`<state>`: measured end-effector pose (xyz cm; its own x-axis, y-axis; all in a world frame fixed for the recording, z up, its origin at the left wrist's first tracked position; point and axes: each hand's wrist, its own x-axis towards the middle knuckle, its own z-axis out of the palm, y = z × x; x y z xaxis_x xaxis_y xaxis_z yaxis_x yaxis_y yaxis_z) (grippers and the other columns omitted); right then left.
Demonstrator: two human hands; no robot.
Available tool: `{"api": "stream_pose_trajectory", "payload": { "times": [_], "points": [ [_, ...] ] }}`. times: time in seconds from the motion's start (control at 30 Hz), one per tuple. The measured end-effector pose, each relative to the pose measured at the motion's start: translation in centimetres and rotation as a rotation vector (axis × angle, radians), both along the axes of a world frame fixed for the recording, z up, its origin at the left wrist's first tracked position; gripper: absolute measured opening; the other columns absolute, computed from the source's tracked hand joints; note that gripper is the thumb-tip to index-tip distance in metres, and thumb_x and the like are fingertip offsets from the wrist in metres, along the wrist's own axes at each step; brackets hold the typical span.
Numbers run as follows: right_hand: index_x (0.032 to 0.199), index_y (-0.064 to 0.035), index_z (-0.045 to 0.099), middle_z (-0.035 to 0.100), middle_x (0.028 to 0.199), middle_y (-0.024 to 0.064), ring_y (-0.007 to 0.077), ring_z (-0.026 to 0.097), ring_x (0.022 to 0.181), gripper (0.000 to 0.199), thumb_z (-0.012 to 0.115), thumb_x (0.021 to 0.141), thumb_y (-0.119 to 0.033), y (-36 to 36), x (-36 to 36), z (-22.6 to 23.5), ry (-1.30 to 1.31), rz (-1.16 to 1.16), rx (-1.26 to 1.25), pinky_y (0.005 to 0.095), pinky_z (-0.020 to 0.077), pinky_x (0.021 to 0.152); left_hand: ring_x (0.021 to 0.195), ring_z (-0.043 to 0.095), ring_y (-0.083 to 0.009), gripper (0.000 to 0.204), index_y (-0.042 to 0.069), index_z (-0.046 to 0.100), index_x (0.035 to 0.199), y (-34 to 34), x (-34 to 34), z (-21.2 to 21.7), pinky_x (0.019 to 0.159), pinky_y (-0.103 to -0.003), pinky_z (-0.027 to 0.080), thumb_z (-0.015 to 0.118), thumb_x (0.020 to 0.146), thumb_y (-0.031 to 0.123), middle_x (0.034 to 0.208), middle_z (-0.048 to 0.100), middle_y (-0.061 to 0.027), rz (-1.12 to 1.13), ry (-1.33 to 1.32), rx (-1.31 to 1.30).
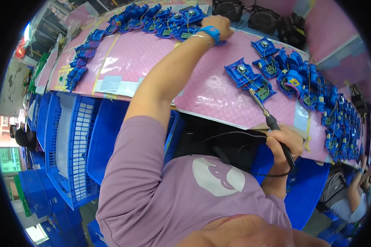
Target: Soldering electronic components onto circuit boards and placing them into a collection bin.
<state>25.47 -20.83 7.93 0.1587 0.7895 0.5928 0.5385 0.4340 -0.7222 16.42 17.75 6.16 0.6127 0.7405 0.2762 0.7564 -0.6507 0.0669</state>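
Observation:
My right hand (285, 144) grips a soldering iron (272, 122) by its dark handle. The iron's metal tip touches or nearly touches a green circuit board (261, 89) in an opened blue plastic housing (240, 73) lying on the bench. A round metal part sits in the housing's other half, and thin wires link the halves. My left hand (217, 27), with a blue band at the wrist, reaches to the bench's far side, beside a row of similar blue housings (185, 32). Its fingers are turned away and hidden, so whatever they hold does not show.
More opened blue housings (292, 82) crowd the bench's right side. The bench (202, 88) has a pink covering. Dark fans (264, 19) stand behind it. Blue baskets (80, 136) are below at left; a cable trails from the iron. Another person (344, 191) sits at far right.

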Motion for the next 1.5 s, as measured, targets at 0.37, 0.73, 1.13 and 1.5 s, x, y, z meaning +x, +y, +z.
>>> {"api": "stream_pose_trajectory", "payload": {
  "times": [0.37,0.73,1.13,1.5],
  "points": [
    [0.089,0.0069,0.066,0.058,0.067,0.0116,0.0143,0.050,0.054,0.014,0.064,0.085,-0.006,-0.7,1.0,-2.5,0.342,0.025,0.009,0.0251,0.0362,0.047,0.089,0.071,-0.0355,0.024,0.009,0.069,0.103,-3.1,-2.3,-2.9,0.071,-0.047,0.057,0.065,0.080,0.014,0.097,0.071,-0.0176,-0.304,0.056,0.149],
    [0.095,0.0075,0.065,0.053,0.067,0.0093,0.0162,0.049,0.059,0.017,0.061,0.090,-0.008,0.1,-0.8,-3.4,0.400,0.101,-0.030,0.0261,0.0353,0.051,0.075,0.069,-0.0176,0.028,0.004,0.070,0.093,-20.2,-32.8,0.1,0.066,-0.026,0.057,0.078,0.067,-0.004,0.101,0.073,-0.0090,-0.142,-0.734,0.209],
    [0.098,0.0092,0.064,0.054,0.074,0.0088,0.0151,0.046,0.063,0.018,0.062,0.094,-0.008,2.3,-2.4,-2.7,0.281,0.106,-0.201,0.0251,0.0375,0.057,0.095,0.070,-0.0337,0.020,0.014,0.072,0.100,-18.6,-52.4,-37.1,0.082,-0.046,0.056,0.065,0.081,0.017,0.103,0.071,-0.0127,0.548,0.123,-0.420],
    [0.100,0.0093,0.065,0.056,0.072,0.0111,0.0140,0.047,0.058,0.020,0.060,0.095,-0.009,2.7,-2.5,-3.2,0.224,0.058,-0.266,0.0242,0.0336,0.051,0.112,0.059,-0.0370,0.035,0.009,0.064,0.116,-10.2,-51.5,-37.7,0.090,-0.046,0.055,0.065,0.081,0.014,0.115,0.060,-0.0191,1.052,-0.253,-0.001]
  ]
}}
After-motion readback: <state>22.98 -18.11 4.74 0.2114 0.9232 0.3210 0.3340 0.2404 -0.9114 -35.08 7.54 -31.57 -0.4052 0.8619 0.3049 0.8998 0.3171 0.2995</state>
